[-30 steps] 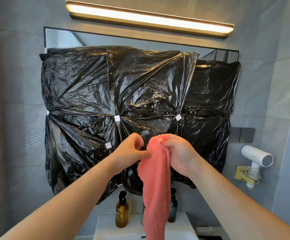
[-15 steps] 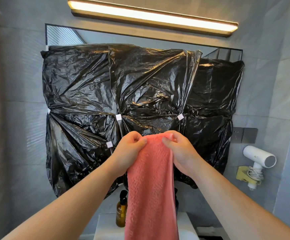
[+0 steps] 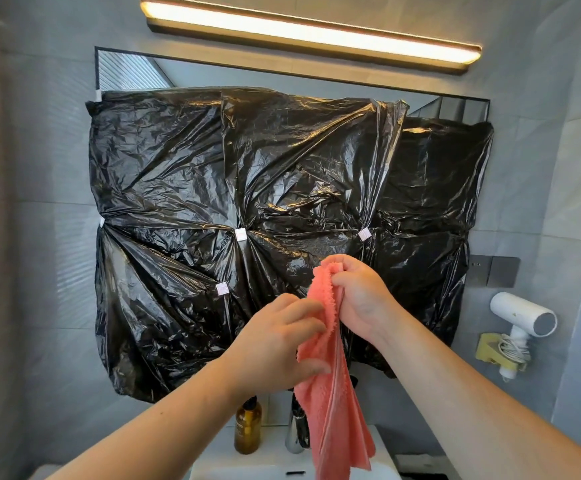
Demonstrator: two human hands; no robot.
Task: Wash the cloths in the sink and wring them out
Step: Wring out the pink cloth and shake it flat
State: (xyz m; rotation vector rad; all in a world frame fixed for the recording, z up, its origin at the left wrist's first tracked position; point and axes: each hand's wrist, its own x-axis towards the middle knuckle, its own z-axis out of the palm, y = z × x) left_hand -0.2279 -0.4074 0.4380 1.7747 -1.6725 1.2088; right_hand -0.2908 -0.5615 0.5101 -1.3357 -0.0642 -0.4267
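Note:
A pink fluffy cloth hangs folded lengthwise in front of me, above the white sink at the bottom of the view. My right hand grips its top end, fingers curled round the bunched edge. My left hand is lower and to the left, with its fingers and thumb pinching the cloth's left side about a third of the way down. The cloth's lower end dangles over the basin.
Black plastic bags cover the mirror ahead. An amber pump bottle and a chrome tap stand at the sink's back. A white hair dryer hangs on the right wall, below a socket plate.
The cloth, held spread by both hands at its top corners, is now gathered in my right hand. My left hand has slid down to pinch its side.

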